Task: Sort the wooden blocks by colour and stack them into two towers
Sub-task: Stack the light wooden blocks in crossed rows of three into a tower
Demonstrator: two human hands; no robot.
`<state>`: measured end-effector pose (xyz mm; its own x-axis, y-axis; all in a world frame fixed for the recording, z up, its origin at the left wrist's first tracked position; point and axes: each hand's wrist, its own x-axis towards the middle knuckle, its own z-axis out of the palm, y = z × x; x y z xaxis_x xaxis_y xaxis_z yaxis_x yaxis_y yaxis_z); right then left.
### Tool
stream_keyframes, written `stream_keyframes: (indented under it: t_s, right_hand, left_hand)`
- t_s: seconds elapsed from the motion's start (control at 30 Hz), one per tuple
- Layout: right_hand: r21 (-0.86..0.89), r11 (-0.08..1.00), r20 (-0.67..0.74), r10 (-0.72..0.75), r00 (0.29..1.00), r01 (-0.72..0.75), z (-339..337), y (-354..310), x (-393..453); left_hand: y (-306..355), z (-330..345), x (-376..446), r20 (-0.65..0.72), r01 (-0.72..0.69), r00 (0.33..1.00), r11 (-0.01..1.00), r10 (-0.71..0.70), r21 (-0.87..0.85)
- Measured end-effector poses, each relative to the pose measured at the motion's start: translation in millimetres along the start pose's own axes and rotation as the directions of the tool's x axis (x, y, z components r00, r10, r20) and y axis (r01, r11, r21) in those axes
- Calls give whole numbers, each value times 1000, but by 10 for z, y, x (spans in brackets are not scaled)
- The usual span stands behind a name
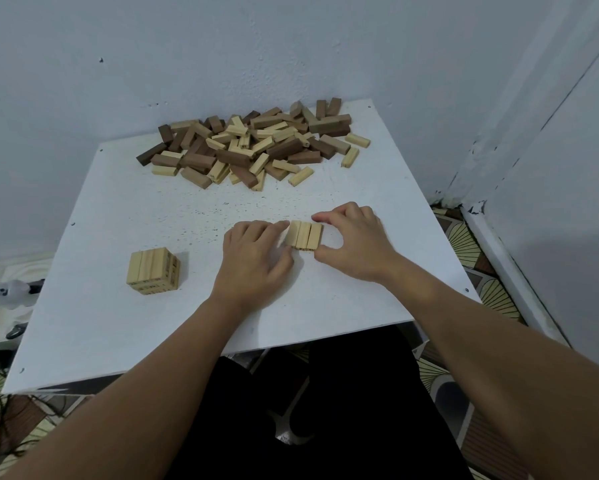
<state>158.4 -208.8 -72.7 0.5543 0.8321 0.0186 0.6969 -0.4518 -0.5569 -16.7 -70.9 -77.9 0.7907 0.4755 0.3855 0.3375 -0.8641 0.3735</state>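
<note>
Three light wooden blocks (304,235) lie side by side as a row on the white table (125,334), near its middle. My left hand (255,259) touches the row's left side with its fingertips. My right hand (355,242) pinches the row's right end, index finger at the far end and thumb at the near end. A short tower of light blocks (153,274) stands at the near left. A mixed pile of light and dark brown blocks (253,145) lies at the back of the table.
The table stands in a corner, a blue wall behind it and another wall to the right. White items sit on the floor at the left (9,296). Patterned floor (471,251) shows to the right, and my dark-clothed lap lies below the front edge.
</note>
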Motion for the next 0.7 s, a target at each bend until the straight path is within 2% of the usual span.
stream_keyframes:
  t_s: [0.2, 0.4, 0.5, 0.7]
  right_hand:
    - [-14, 1000, -31, -4, 1000, 4, 26, 12, 16]
    - [9, 999, -64, -30, 997, 31, 39, 14, -4]
    - [14, 999, -76, -34, 996, 36, 47, 13, -9]
    - [52, 997, -75, -47, 996, 51, 34, 6, -33]
  left_hand:
    - [-14, 11, 13, 69, 20, 997, 1000, -22, 19]
    - [-40, 40, 23, 33, 16, 999, 998, -18, 58]
    - [-39, 44, 29, 2, 7, 1000, 999, -7, 36]
    - [-18, 5, 42, 52, 30, 998, 999, -29, -19]
